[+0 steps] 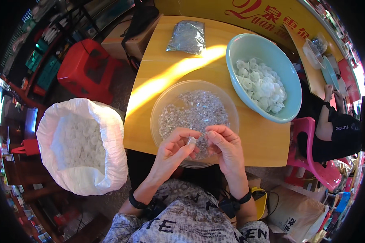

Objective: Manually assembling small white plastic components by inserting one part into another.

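Note:
Both hands meet over the near part of a round translucent tub (155,121), which holds a pile of small clear plastic pieces (202,107). My left hand (173,152) is closed, with a small whitish clear plastic piece (192,140) between thumb and fingers. Thumb and forefinger of my right hand (228,148) pinch a thin clear plastic piece (205,134), its end close to the left fingertips. Whether the two pieces touch or are joined is too small to tell.
Beyond the tub to the right, a light-blue basin (286,52) holds white cup-like plastic pieces (261,85). A sealed clear bag (186,37) lies at the table's far edge. Left of the table stands an open white sack (113,133). A red stool (85,71) and a seated person (344,131) are nearby.

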### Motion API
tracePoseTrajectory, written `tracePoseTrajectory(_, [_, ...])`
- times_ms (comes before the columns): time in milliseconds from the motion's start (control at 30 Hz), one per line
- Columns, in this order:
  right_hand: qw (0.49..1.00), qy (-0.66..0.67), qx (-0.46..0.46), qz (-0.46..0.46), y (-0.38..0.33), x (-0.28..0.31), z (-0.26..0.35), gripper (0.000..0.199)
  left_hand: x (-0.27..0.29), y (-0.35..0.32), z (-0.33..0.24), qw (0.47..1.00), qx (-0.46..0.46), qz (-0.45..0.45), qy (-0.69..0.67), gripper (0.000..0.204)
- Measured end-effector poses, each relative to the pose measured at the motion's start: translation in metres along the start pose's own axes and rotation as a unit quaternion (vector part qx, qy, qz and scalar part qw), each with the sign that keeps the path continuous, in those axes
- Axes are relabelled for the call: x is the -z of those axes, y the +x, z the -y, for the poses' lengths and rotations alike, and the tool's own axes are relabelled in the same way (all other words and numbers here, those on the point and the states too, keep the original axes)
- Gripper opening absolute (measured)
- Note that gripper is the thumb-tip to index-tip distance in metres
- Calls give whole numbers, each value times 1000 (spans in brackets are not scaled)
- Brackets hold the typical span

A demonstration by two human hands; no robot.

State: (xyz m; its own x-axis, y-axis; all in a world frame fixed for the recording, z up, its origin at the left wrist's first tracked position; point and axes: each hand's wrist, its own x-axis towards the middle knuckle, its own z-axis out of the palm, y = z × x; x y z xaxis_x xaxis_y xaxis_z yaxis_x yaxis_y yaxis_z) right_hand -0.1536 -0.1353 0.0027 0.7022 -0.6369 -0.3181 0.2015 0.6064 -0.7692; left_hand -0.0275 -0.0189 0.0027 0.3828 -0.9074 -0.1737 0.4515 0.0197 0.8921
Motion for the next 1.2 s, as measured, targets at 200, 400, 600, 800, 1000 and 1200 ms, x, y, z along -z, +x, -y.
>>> tracePoseTrajectory(200, [999, -23, 30, 14, -4, -3, 2, 14, -9, 0, 3, 996, -58, -28, 65, 20])
tracePoseTrajectory(400, [995, -79, 58, 22, -4, -7, -1, 13, -5, 1, 3, 980, -104, -59, 157, 13])
tracePoseTrajectory(600, [936, -317, 147, 28, -9, -13, 11, 13, 0, 3, -7, 999, -21, -26, 42, 10])
tracePoseTrajectory(800, [894, -398, 201, 44, -12, -19, 20, 14, 2, 0, -10, 998, 8, -3, 59, 9])
tracePoseTrajectory(1000, [955, -275, 101, 58, -9, -16, 19, 12, 1, 0, -11, 998, 11, -4, 55, 8])
tracePoseTrajectory(1200, [959, -244, 145, 20, -12, -16, 14, 9, 5, 3, -8, 998, 46, 27, -45, 19])
